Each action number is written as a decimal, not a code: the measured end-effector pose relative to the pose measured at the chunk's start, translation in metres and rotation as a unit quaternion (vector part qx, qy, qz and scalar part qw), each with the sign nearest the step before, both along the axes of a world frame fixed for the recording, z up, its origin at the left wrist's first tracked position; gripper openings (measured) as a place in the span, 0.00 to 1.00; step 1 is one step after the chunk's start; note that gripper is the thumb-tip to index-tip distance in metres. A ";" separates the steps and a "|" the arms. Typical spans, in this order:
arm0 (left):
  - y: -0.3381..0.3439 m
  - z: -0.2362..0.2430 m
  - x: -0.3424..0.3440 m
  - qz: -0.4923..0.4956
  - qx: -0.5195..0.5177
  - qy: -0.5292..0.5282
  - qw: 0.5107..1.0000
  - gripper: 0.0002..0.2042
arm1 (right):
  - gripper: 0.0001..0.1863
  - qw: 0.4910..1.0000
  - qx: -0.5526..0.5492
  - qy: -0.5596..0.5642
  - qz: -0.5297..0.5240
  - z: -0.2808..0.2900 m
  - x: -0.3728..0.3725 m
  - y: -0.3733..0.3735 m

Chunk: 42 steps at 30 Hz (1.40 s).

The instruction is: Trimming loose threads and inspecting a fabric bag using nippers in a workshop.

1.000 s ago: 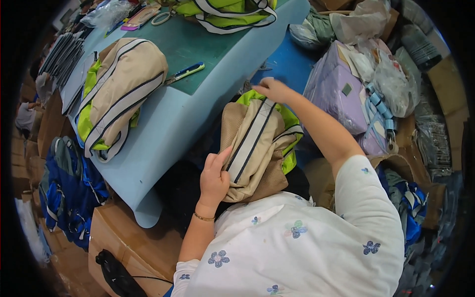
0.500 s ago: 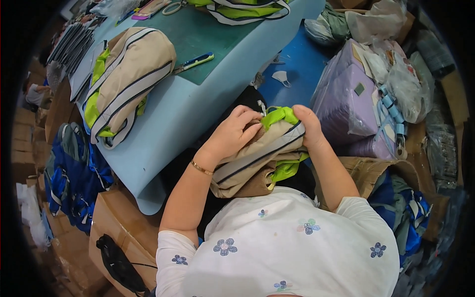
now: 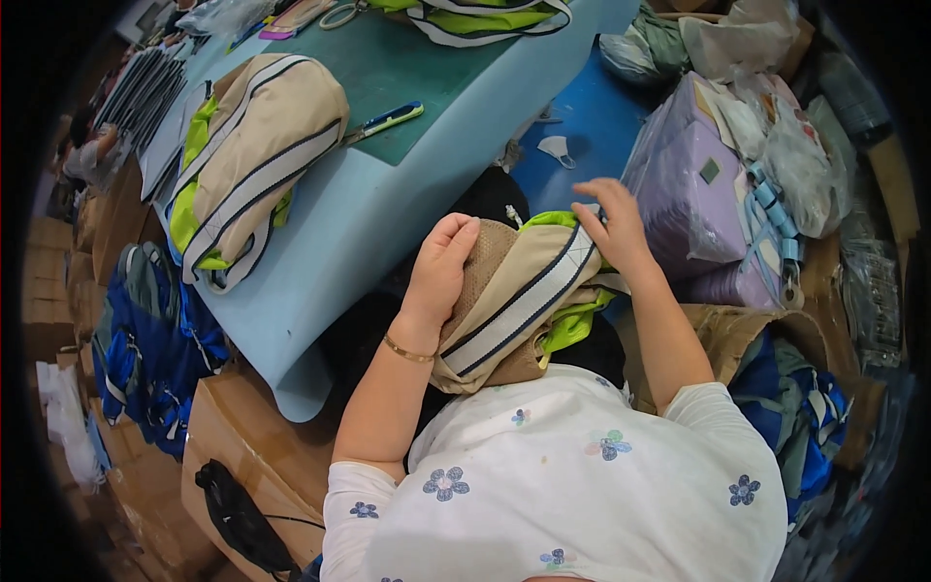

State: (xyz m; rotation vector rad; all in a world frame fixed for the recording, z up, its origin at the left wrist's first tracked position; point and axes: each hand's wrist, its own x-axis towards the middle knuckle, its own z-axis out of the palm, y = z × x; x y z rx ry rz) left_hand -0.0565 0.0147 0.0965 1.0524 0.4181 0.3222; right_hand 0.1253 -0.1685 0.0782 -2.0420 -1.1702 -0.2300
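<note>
A beige bag [image 3: 536,276] with lime green fabric, brown mesh and a white navy-edged strap rests against my lap. My left hand [image 3: 441,267] is closed on its brown mesh edge, thumb pressed against the fingers. At the bag's upper right, my right hand [image 3: 616,228] is open, fingers apart, with the thumb close to the strap. A white cord end sticks out above the mesh. The underside of the bag is hidden.
On the light blue table [image 3: 291,320] lie a similar beige bag [image 3: 262,160] and a blue-green cutter [image 3: 388,120]. Purple plastic-wrapped stacks [image 3: 679,194] stand at the right. Cardboard boxes [image 3: 247,436] and blue backpacks [image 3: 145,339] are at the left.
My left hand has shifted from the bag's top opening to its mesh edge, spreading the mesh out leftward. My right hand has let go of the upper right corner, and its fingers have opened.
</note>
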 end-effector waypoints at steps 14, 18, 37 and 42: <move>0.005 0.012 -0.004 -0.033 0.209 -0.019 0.977 0.07 | 0.20 0.967 0.140 0.143 0.156 0.021 -0.068 0.010; -0.004 0.014 -0.009 -0.025 0.270 -0.035 0.962 0.07 | 0.13 0.975 0.135 -0.018 0.176 0.016 -0.069 0.003; -0.069 0.015 -0.077 -0.117 0.753 -0.066 0.644 0.20 | 0.12 0.860 -0.208 0.372 0.279 0.029 -0.060 -0.076; -0.086 0.013 -0.076 -0.179 0.748 -0.057 0.636 0.21 | 0.10 0.945 -0.132 0.275 0.114 0.072 -0.036 -0.057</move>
